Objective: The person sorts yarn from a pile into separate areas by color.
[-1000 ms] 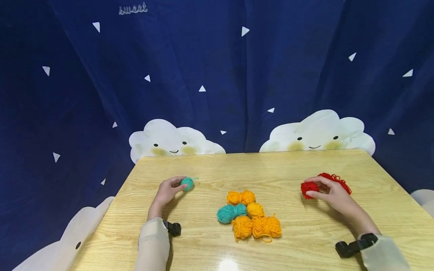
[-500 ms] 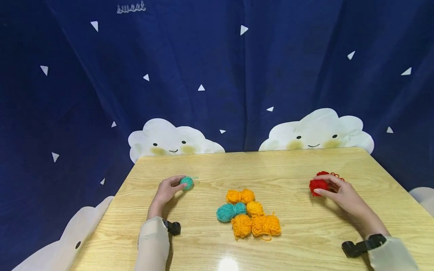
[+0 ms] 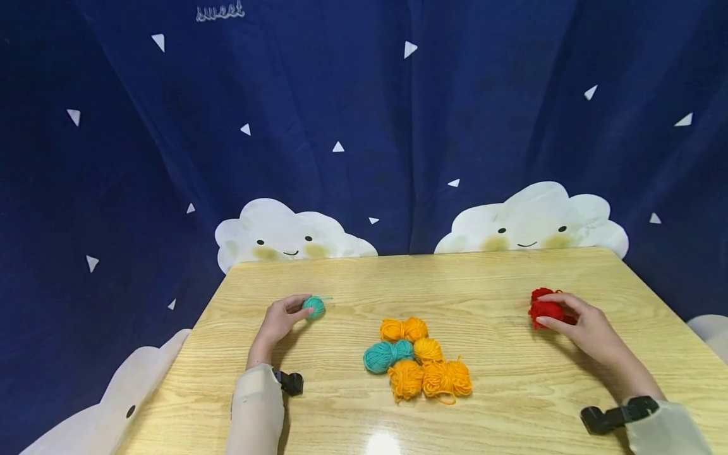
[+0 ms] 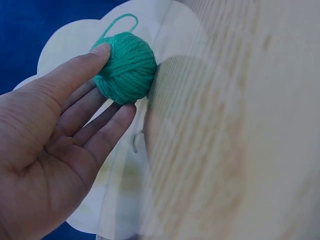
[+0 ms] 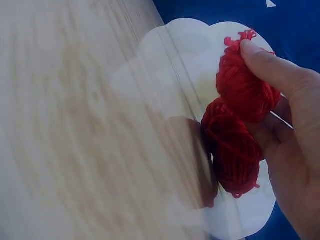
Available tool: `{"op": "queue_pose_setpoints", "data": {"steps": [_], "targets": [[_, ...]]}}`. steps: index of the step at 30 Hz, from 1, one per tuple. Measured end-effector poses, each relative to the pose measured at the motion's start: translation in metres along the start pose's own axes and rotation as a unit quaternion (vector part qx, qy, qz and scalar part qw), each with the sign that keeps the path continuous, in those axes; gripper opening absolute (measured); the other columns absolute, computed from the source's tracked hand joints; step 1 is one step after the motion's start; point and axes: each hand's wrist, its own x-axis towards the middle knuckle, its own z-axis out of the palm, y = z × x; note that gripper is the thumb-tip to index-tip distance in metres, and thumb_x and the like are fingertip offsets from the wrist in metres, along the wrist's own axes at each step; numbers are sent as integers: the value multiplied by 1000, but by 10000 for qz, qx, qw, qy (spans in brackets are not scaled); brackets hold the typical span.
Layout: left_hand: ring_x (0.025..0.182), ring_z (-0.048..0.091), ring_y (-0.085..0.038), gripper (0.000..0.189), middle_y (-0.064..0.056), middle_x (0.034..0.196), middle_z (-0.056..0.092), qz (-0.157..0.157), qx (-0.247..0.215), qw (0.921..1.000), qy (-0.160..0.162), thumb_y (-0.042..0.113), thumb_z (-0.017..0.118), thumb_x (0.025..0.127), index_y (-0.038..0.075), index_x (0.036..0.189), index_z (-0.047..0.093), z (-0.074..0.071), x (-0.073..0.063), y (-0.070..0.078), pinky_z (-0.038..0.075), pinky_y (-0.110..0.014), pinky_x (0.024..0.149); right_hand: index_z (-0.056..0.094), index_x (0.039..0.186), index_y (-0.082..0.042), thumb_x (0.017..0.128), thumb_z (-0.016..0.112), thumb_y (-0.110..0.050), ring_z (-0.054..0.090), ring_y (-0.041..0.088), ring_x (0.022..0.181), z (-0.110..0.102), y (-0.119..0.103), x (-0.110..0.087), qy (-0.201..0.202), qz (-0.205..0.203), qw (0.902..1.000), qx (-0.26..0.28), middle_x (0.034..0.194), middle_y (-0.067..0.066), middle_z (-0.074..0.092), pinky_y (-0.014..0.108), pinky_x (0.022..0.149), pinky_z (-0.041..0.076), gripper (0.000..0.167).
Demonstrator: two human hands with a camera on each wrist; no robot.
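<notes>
My left hand (image 3: 282,321) pinches a small teal ball of yarn (image 4: 129,69) between thumb and fingertips at the table's left side; a loose yarn end sticks out of it. At the right, my right hand (image 3: 588,328) grips a red ball of yarn (image 5: 245,85) between thumb and fingers. Just behind it lies a second red yarn bundle (image 5: 232,150), partly covered in the head view by the held one. Between the hands sits a cluster: a teal skein (image 3: 388,356) with several orange yarn balls (image 3: 447,378) around it.
The wooden table (image 3: 341,291) reaches back to a dark blue curtain (image 3: 364,114) with white triangles and cloud shapes. Black wrist cameras (image 3: 292,383) are strapped on both forearms. A bright light reflection shows at the table's near edge.
My right hand has moved to the right with the red ball of yarn, which now overlaps the second red bundle more. The left hand and the middle cluster stay in place.
</notes>
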Motion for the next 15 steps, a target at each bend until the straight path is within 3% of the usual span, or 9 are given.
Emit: {"op": "queue_pose_setpoints", "data": {"steps": [3, 6, 9, 15], "targets": [[123, 59, -34, 44, -18, 136, 60, 7, -56, 10000, -14, 22, 65, 95, 9, 136, 58, -1, 0, 1, 53, -45, 99, 62, 123, -9, 85, 77, -28, 45, -15, 93, -1, 2, 0, 119, -116, 9995, -269, 124, 27, 59, -2, 69, 39, 45], [123, 59, -34, 45, -18, 136, 60, 14, -28, 10000, -27, 23, 65, 95, 9, 137, 58, -1, 1, 1, 53, -44, 99, 63, 120, -8, 83, 79, -26, 56, 14, 98, -1, 3, 1, 270, -269, 9980, -501, 121, 26, 61, -4, 70, 34, 45], [123, 59, -33, 45, -16, 136, 61, -31, -2, 10000, -9, 23, 66, 94, 10, 136, 58, 0, 1, 0, 53, -43, 99, 63, 119, -7, 81, 80, -23, 55, 40, 102, -1, 5, 1, 324, -339, 9972, -579, 119, 26, 61, -5, 70, 30, 45], [123, 59, -32, 44, -15, 137, 60, -85, 10, 10000, -4, 22, 66, 94, 11, 136, 59, 1, 3, -2, 52, -45, 100, 62, 119, -7, 80, 81, -23, 55, 46, 106, -1, 6, 1, 192, -294, 9976, -591, 122, 29, 59, -4, 70, 30, 46]]}}
